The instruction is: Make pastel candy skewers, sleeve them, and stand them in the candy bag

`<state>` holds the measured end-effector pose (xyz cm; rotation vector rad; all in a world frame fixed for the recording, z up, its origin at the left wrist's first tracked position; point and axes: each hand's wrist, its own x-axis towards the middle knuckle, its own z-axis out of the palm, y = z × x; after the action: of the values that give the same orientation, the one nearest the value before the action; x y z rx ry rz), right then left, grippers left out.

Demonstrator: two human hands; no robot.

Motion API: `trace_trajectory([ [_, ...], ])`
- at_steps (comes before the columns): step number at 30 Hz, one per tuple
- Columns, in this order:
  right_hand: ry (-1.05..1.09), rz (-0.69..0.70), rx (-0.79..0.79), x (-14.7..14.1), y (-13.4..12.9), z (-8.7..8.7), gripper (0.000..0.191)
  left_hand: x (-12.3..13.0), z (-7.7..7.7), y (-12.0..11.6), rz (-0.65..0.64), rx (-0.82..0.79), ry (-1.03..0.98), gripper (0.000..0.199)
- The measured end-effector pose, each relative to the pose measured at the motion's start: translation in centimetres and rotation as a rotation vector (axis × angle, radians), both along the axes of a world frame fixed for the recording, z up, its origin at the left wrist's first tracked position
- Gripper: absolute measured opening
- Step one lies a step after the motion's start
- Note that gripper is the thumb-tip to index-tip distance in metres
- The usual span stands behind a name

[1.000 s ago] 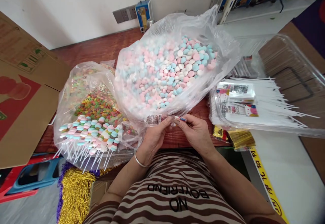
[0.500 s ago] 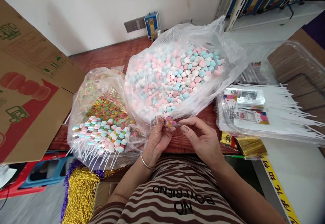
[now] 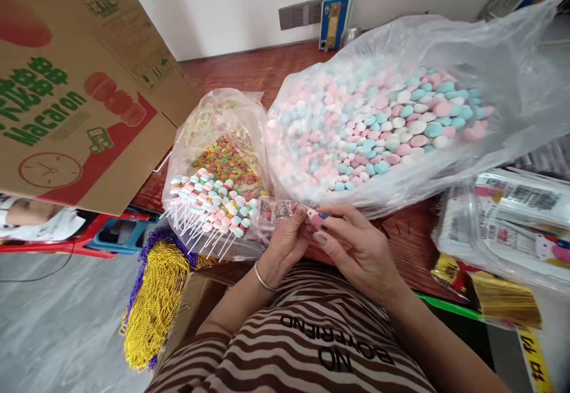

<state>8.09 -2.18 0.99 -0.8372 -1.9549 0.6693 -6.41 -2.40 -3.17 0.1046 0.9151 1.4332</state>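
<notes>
The head view is showing both hands working close together at the near edge of the desk [image 3: 409,240]. The left hand [image 3: 290,240] is pinching a clear packet [image 3: 281,209] between thumb and fingers. The right hand [image 3: 366,249] is curling its thumb and forefinger about a pink-and-blue printed end [image 3: 317,219], apparently part of the same packet; whether those fingertips are gripping it firmly, one cannot tell. Half a second ago the right fingertips were standing at the packet's edge; now they are reaching over the printed end, which is showing more plainly. That is suggesting the packet's end is being worked, the left hand steadying it. The view is also turning left. To the left of the hands, stacked pastel sweets on sticks [image 3: 216,204] are lying on a smaller bag [image 3: 191,133]. Beyond the hands, a large bag [image 3: 512,66] is holding loose pastel pieces [image 3: 403,129].
</notes>
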Motion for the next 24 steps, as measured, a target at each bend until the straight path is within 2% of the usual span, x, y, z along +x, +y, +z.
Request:
trace_trajectory([
  [2,-0.006,0.017,0.013,-0.7,0.1,-0.3,0.016,-0.4,0.3,-0.2,0.034,0.039,-0.025,0.052],
  [6,0.012,-0.04,0.044,-1.5,0.3,-0.8,0.016,-1.0,0.6,-0.4,0.087,0.1,-0.033,0.041],
  [10,0.002,0.01,0.001,-2.2,0.3,-1.1,0.014,-2.2,0.0,-0.9,0.108,0.08,-0.049,0.043],
  [12,0.031,0.043,-0.05,-2.6,0.3,-1.0,0.013,-3.6,-0.4,-1.6,0.165,0.056,-0.057,0.046],
  [15,0.073,0.079,-0.096,-4.2,1.0,-0.7,0.015,-7.5,-0.4,-3.4,0.347,0.079,-0.027,0.047],
  [17,0.017,0.156,-0.084,-6.6,1.7,-0.5,0.015,-10.9,0.2,-5.2,0.49,0.121,0.024,0.045],
  [20,-0.287,0.341,0.033,-13.1,2.3,-0.8,0.02,-15.5,1.3,-8.3,0.67,0.264,0.065,0.038],
  [22,-0.555,0.439,0.171,-18.4,2.1,-1.4,0.022,-17.4,1.9,-10.1,0.759,0.386,0.074,0.035],
  [24,-0.705,0.518,0.315,-23.4,1.7,-2.3,0.023,-18.4,2.1,-11.2,0.807,0.428,0.067,0.035],
])
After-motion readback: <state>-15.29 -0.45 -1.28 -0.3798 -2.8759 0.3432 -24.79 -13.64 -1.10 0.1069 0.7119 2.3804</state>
